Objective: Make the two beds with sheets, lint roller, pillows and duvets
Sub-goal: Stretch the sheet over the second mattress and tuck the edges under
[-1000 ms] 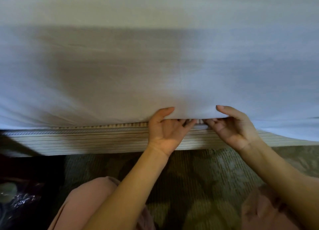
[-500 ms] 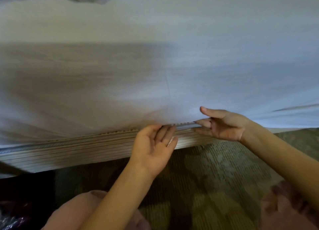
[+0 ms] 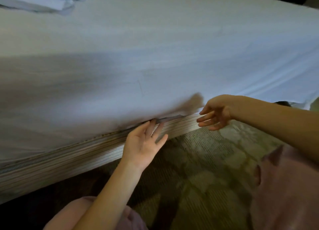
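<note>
Left hand, fingers straight, pushes the soft, light white sheet in above the striped bed base at the bed's near edge, its loose hem likely the best hold; right hand hovers beside, fingers spread, empty.

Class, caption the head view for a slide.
Left hand at the sheet edge; right hand open beside the striped base.

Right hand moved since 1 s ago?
Yes. The right hand has pulled out from under the sheet edge, rightward along the striped bed base, fingers spread.
</note>
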`<state>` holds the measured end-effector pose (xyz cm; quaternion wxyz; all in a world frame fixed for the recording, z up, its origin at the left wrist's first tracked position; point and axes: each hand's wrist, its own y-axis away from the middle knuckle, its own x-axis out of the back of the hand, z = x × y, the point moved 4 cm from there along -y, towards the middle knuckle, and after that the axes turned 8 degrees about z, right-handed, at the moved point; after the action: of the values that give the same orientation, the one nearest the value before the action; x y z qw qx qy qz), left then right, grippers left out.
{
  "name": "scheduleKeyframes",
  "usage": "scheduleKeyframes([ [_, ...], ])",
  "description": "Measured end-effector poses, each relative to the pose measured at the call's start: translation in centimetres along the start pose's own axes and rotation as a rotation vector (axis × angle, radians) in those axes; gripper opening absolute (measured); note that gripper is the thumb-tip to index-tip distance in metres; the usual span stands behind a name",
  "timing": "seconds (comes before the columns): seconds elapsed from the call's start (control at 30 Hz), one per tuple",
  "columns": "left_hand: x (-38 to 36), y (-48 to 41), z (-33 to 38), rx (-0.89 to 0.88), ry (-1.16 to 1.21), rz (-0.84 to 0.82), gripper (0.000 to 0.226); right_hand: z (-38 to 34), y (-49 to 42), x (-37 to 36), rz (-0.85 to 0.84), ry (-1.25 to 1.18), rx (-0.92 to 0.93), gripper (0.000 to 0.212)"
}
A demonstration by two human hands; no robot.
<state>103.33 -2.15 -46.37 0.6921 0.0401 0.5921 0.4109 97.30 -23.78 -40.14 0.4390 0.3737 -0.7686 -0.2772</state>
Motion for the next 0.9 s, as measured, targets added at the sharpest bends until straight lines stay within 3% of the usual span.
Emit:
scheduleKeyframes([
  [0.17, -2.4, -0.2, -3.8, 0.123, -0.118, 0.001, 0.052, 2.5, -5.7, 6.5, 0.163, -0.217, -0.043, 0.020],
  [0.33, -8.2, -3.7, -7.6, 0.015, -0.212, 0.132, 0.051, 1.5, -10.6, 14.1, 0.204, -0.315, 0.032, 0.021],
  [0.57, -14.7, -8.7, -12.7, -0.125, -0.187, 0.304, 0.037, 2.2, -16.5, 18.8, 0.003, -0.464, 0.097, 0.023],
  [0.77, -18.3, -11.8, -16.3, -0.361, 0.041, 0.442, 0.032, 3.7, -18.1, 20.2, -0.140, -0.461, 0.272, 0.014],
  [0.9, -19.7, -12.6, -17.5, -0.482, 0.167, 0.499, 0.038, 4.1, -19.4, 19.5, -0.266, -0.584, 0.098, 0.010],
])
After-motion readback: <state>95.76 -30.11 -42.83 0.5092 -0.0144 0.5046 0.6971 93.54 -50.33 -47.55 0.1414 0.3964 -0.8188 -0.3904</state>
